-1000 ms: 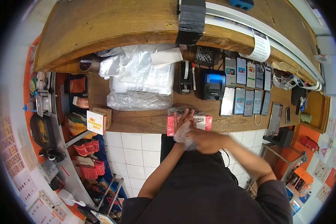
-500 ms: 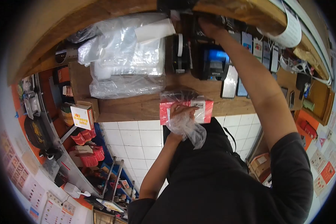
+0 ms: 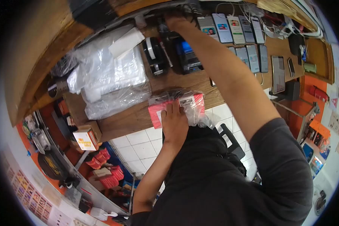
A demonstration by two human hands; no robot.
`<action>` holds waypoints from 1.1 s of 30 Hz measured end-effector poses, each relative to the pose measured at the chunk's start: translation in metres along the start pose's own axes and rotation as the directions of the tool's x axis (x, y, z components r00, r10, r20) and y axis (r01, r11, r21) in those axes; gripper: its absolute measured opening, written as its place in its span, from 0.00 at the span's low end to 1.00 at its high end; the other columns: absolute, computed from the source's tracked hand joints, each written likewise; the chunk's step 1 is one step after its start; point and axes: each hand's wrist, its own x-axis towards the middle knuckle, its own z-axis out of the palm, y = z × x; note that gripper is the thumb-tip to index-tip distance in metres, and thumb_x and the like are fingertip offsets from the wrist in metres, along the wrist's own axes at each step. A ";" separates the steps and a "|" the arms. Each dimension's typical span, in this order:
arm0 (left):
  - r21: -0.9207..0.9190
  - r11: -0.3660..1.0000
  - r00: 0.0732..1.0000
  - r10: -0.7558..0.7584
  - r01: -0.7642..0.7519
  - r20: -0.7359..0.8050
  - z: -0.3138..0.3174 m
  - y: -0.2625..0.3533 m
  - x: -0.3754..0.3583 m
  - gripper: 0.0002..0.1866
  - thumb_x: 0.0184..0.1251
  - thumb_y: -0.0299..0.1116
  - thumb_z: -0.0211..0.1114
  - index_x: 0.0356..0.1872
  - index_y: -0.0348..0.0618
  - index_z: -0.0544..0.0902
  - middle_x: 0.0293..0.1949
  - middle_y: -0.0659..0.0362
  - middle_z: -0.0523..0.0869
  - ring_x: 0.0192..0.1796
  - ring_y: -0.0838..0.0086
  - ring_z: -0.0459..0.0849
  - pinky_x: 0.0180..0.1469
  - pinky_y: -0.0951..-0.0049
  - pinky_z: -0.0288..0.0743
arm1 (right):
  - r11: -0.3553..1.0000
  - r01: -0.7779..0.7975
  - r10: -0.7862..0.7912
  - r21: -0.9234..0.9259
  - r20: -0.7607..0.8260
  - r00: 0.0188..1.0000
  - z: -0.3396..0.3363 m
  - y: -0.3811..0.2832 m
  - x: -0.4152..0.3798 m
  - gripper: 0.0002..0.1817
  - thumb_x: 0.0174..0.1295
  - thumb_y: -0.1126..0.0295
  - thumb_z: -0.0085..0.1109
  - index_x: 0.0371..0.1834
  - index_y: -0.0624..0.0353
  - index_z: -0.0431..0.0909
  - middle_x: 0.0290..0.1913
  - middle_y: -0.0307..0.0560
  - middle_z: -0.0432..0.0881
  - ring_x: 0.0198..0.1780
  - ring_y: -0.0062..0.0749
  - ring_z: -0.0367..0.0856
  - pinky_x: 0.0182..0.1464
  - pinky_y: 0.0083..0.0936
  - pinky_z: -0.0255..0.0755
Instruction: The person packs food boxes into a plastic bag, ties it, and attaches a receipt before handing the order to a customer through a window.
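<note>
At the front edge of the wooden table lies a red and white box (image 3: pixel 154 116) in a clear plastic bag (image 3: pixel 200 119). My left hand (image 3: pixel 174 123) is on the box's near side, back of the hand up, fingers bent over it and holding it through the loose plastic. A white label with dark print (image 3: pixel 185 101) shows on the box top. My right arm stretches across the table to the back, where my right hand (image 3: pixel 174 23) is deep in shadow behind the black printer (image 3: pixel 188 56); its fingers are hidden.
A large stack of clear plastic bags (image 3: pixel 118 73) lies left of a black tape dispenser (image 3: pixel 153 56). Several phones (image 3: pixel 235 30) stand in rows at the right, beside a tablet (image 3: pixel 278 74) and tangled cables. A shelf with red cartons (image 3: pixel 111 177) is at lower left.
The view has swung to the right. My left hand has come clear of the plastic, which now bunches to its right on the box. My right hand stays at the back of the table.
</note>
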 end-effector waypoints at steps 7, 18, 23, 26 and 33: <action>-0.714 0.700 0.982 0.138 -0.004 0.129 -0.012 -0.038 0.015 0.09 0.51 0.24 0.68 0.36 0.34 0.83 0.28 0.47 0.86 0.34 0.56 0.86 0.39 0.63 0.79 | 0.959 -0.243 0.191 0.146 0.299 0.935 -0.040 -0.015 0.000 0.21 0.58 0.75 0.56 0.56 0.64 0.77 0.60 0.63 0.77 0.62 0.52 0.76 0.63 0.41 0.72; -0.699 0.714 0.955 0.235 -0.044 0.180 -0.021 -0.058 0.002 0.11 0.45 0.19 0.69 0.34 0.37 0.84 0.38 0.51 0.84 0.42 0.58 0.84 0.46 0.64 0.77 | 0.960 -0.110 0.028 0.258 0.302 0.953 -0.060 0.010 -0.004 0.17 0.57 0.63 0.59 0.45 0.62 0.84 0.48 0.62 0.84 0.51 0.52 0.83 0.54 0.40 0.76; -0.756 0.654 0.965 0.179 0.028 0.190 -0.017 -0.056 -0.003 0.09 0.46 0.20 0.67 0.32 0.37 0.85 0.36 0.49 0.86 0.41 0.56 0.85 0.46 0.62 0.77 | 0.766 -0.205 0.120 0.609 0.178 0.977 -0.060 0.027 -0.023 0.13 0.58 0.65 0.63 0.42 0.61 0.85 0.43 0.52 0.86 0.43 0.36 0.85 0.47 0.32 0.79; -0.718 0.696 0.975 0.151 0.013 0.164 -0.020 -0.054 -0.006 0.10 0.45 0.20 0.68 0.32 0.38 0.85 0.36 0.52 0.86 0.41 0.59 0.85 0.45 0.63 0.77 | 0.355 -0.270 0.203 0.895 0.209 0.957 -0.064 0.031 -0.042 0.11 0.60 0.71 0.63 0.43 0.64 0.82 0.39 0.48 0.85 0.40 0.28 0.85 0.43 0.26 0.80; -0.746 0.665 0.991 0.124 -0.040 0.057 -0.008 -0.054 -0.019 0.08 0.45 0.20 0.67 0.30 0.36 0.84 0.34 0.50 0.85 0.39 0.56 0.85 0.44 0.63 0.77 | -0.204 -0.177 0.308 0.963 0.234 0.922 -0.124 -0.008 -0.176 0.07 0.64 0.75 0.61 0.36 0.64 0.72 0.33 0.50 0.83 0.39 0.32 0.85 0.45 0.26 0.79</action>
